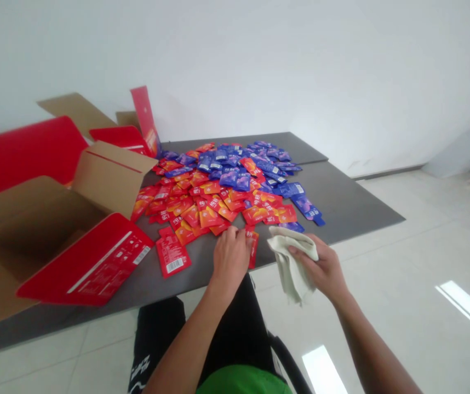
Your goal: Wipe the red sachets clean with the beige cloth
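Observation:
A folded pale cloth [290, 254] hangs from my right hand [321, 262], pinched between thumb and fingers just off the table's front edge. My left hand [231, 254] is at the front of the pile with its fingers curled down at a red pouch [253, 247], which lies partly behind the hand; the fingertips are partly hidden. Beyond it spreads a heap of red-orange pouches [208, 213], with purple-blue pouches [235, 178] massed on the far side. To the left of that hand, a single red pouch [173, 254] lies flat, barcode side up.
An open red cardboard box [91, 262] with raised flaps takes up the left of the dark grey table [342, 202]. Another box flap [144, 117] stands behind it against the white wall [259, 65]. My legs are under the table's front edge.

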A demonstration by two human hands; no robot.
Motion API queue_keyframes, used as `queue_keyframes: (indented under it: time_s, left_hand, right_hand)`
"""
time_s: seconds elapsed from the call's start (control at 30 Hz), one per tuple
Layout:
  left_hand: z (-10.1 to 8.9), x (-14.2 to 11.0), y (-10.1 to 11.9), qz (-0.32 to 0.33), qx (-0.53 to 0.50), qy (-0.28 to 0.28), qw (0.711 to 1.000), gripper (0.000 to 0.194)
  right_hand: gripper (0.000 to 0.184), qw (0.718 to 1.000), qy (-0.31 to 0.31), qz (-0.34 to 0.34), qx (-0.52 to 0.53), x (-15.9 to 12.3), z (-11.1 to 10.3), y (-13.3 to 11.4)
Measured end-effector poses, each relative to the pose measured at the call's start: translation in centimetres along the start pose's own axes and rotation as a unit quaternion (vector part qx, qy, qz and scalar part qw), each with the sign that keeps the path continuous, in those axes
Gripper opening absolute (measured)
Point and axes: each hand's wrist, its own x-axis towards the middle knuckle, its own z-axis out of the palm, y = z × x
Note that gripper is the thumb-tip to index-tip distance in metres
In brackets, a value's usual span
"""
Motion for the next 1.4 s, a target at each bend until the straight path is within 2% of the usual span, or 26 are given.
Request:
queue_keyframes:
  time_s: [0.1,0.27,0.4,0.5,0.63,0.7,0.8,0.93,1.03,1.1,1.2,1.3,1.4]
  left_hand:
    - [0.6,1.2,0.8,-0.041,0.022,-0.029,0.998,0.024]
    - [0.3,2.6,1.3,-0.069,0.029,-0.095,0.993,0.039]
    - [0.3,3.8,0.2,-0.107,-0.062,-0.165,0.978,0.049]
    - [0.3,4.3,-1.3,-0.102,-0.153,-0.202,0.962,0.058]
    - [-0.5,4.1,-3.0,-0.066,-0.196,-0.243,0.948,0.030]
    - [-1.3,3.7,-3.3,-0.051,-0.212,-0.255,0.942,0.028]
    - [-3.0,2.8,-3.1,-0.034,-0.248,-0.220,0.943,0.030]
    - [-5.4,1.4,-2.3,0.005,-0.298,-0.091,0.950,0.019]
    - [-6.3,-0.1,-2.0,0.079,-0.298,0.006,0.951,0.019]
    - [-6.0,-1.5,-2.1,0.130,-0.260,0.036,0.956,0.017]
    - [-4.6,-3.7,-2.6,0.171,-0.192,0.026,0.966,0.015]
    - [-2.9,-5.6,-3.4,0.188,-0.147,-0.028,0.971,0.015]
    - [-2.3,-6.8,-4.0,0.178,-0.126,-0.070,0.973,0.018]
  right_hand:
    - [0.015,0.998,-0.014,0.049,0.024,-2.0,0.4,0.9]
    - [0.018,0.995,-0.034,0.079,0.044,-3.3,1.7,2.0]
    - [0.023,0.992,-0.034,0.103,0.067,-3.2,3.1,2.7]
    - [0.027,0.989,-0.029,0.118,0.082,-3.0,3.9,3.0]
    - [0.028,0.988,-0.019,0.125,0.088,-2.8,4.5,3.3]
    - [0.027,0.988,-0.008,0.122,0.091,-2.9,4.7,3.6]
    - [0.029,0.986,0.015,0.133,0.101,-3.0,4.8,4.2]
    - [0.030,0.979,0.038,0.162,0.115,-3.4,5.0,5.0]
    - [0.030,0.977,0.051,0.166,0.122,-3.6,5.1,5.3]
    - [0.029,0.978,0.056,0.163,0.120,-3.6,5.1,5.4]
    - [0.029,0.979,0.059,0.159,0.112,-3.6,5.1,5.4]
    - [0.030,0.980,0.061,0.160,0.105,-3.7,5.1,5.5]
    - [0.030,0.980,0.064,0.160,0.100,-3.6,5.1,5.5]
